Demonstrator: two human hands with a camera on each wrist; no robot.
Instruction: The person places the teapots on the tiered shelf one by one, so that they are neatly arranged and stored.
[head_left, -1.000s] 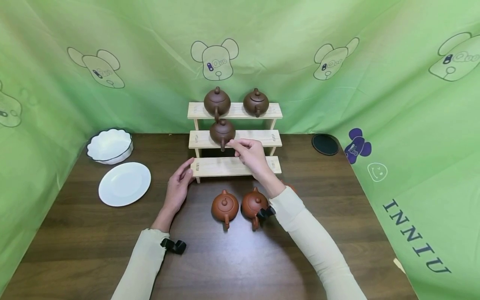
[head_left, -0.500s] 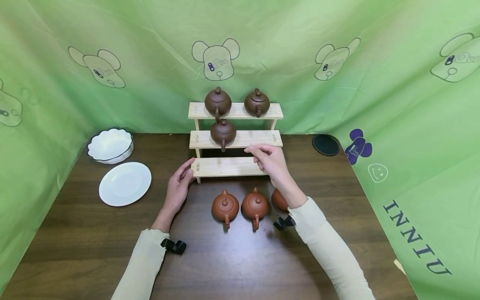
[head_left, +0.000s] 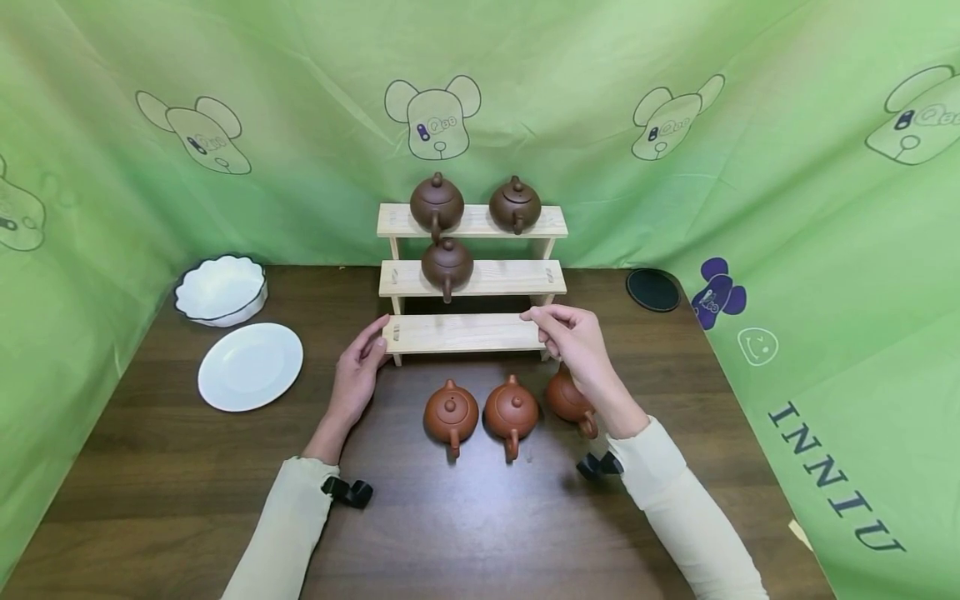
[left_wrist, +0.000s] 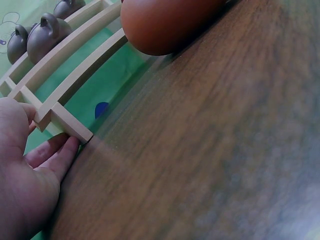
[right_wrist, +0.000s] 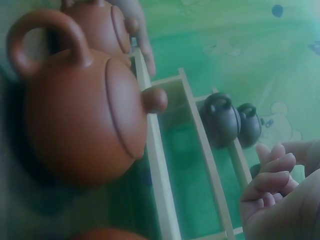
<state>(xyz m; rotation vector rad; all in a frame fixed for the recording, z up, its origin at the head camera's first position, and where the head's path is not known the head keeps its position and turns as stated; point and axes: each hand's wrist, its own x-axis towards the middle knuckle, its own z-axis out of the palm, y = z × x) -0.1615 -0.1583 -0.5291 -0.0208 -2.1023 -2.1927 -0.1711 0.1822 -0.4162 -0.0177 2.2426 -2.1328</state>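
A three-step wooden stand (head_left: 457, 335) bears dark brown teapots: two on its top step and one teapot (head_left: 447, 265) on the middle step. My left hand (head_left: 354, 379) holds the left end of the bottom step; in the left wrist view its thumb lies at the board and its fingers at the leg. My right hand (head_left: 573, 342) is over the right end of that step, fingers curled with nothing between them, as the right wrist view also shows. In front of the stand are three reddish teapots: a left one (head_left: 451, 415), a middle one (head_left: 512, 414) and a right one (head_left: 567, 398), partly under the right hand.
On the left of the wooden table (head_left: 450, 533) lie a white plate (head_left: 251, 367) and a white scalloped bowl (head_left: 221, 292). A black round coaster (head_left: 652, 289) sits at the back right. Green cloth (head_left: 300, 208) hangs behind and at both sides.
My right hand has let go of the brown teapot's handle on the middle step and moved right and toward me, uncovering the right reddish teapot. The left hand has stayed put.
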